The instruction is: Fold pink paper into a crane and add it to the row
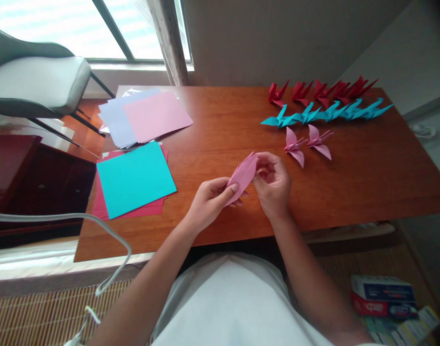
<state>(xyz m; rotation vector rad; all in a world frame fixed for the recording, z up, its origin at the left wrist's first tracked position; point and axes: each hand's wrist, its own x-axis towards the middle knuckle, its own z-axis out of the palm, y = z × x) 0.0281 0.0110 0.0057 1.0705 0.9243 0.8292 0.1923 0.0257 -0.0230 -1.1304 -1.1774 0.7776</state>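
1. One piece of folded pink paper (pixel 244 175) was held above the front part of the table (pixel 220 120), between the two hands. It was narrow, layered and tilted, its upper end pointing to the right.
2. The left hand (pixel 210 199) was closed in a pinch: thumb flat on the paper's face, fingers beneath.
3. The right hand (pixel 275 182) was half curled, thumb and forefinger at the paper's right edge (whether they gripped it could not be told).
4. The table was reddish-brown with a visible wood grain and a slight sheen.
5. At its far right stood a row of red cranes (pixel 323 91), then a row of blue cranes (pixel 331 112), then two pink cranes (pixel 295 146) (all folded, with sharp points and creased wings).
6. At its left lay flat sheets: a turquoise sheet (pixel 137 178) over red sheets (pixel 157 209), and, farther back, a pink sheet (pixel 157 115) over pale lilac sheets (pixel 114 122).
7. Beyond the table were a bright window (pixel 61 24), a hanging curtain (pixel 169 43) and a chair (pixel 36 81) with a smooth, pale seat.
8. A grey cable (pixel 61 217) looped at the lower left, above a slatted mat (pixel 43 312).
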